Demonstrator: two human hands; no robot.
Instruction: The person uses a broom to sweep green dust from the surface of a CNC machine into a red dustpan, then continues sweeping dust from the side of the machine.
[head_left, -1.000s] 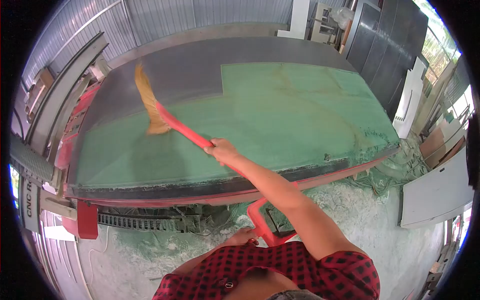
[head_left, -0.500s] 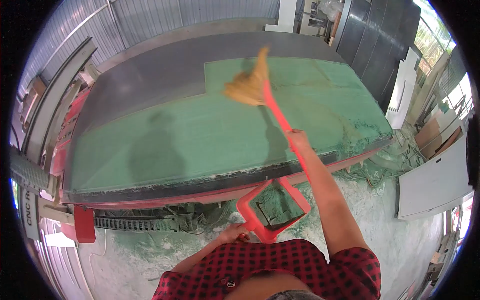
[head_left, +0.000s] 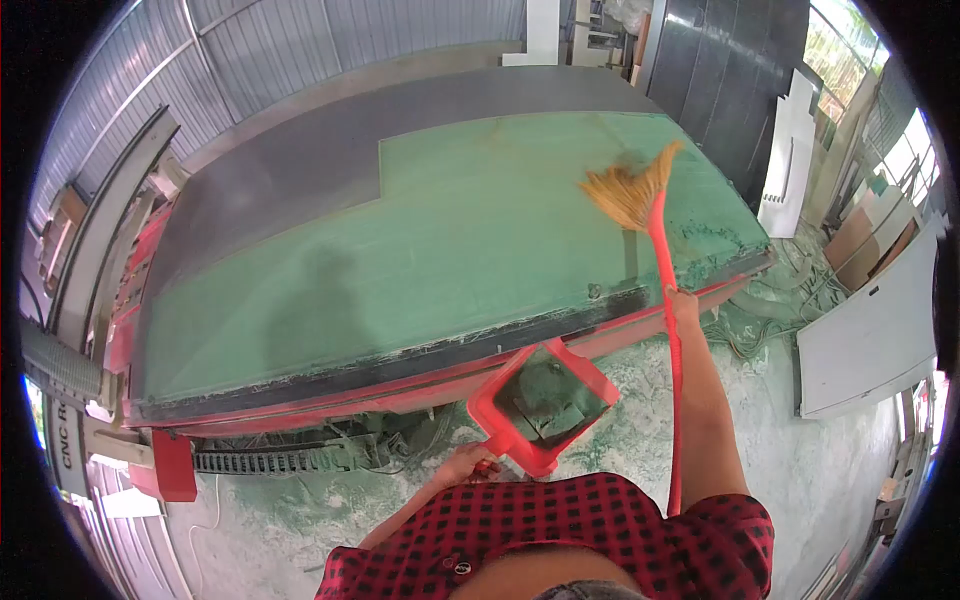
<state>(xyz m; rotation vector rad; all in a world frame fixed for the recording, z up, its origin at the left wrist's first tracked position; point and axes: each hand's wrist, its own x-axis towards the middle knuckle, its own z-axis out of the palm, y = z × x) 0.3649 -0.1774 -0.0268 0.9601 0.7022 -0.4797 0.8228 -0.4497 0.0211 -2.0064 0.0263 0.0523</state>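
My right hand (head_left: 682,303) is wrapped round the red handle of a broom (head_left: 630,192). Its straw bristles fan out over the far right part of the green-dusted machine bed (head_left: 450,230). In my left hand (head_left: 473,465) is the short handle of a red dustpan (head_left: 490,415), held at the bed's front edge. Green dust and a few flat dark scraps lie in the pan. A band of dark scraps and dust (head_left: 725,235) lies on the bed's right end, near the broom.
A CNC machine gantry (head_left: 105,240) stands along the left side. Dark panels (head_left: 720,80) lean behind the bed's right end. Hoses and cables (head_left: 765,315) lie on the dusty floor at right, near a leaning white panel (head_left: 870,345).
The broom has swung to the right over the bed, from the middle toward the right end. The dustpan stays at the front edge, slightly turned.
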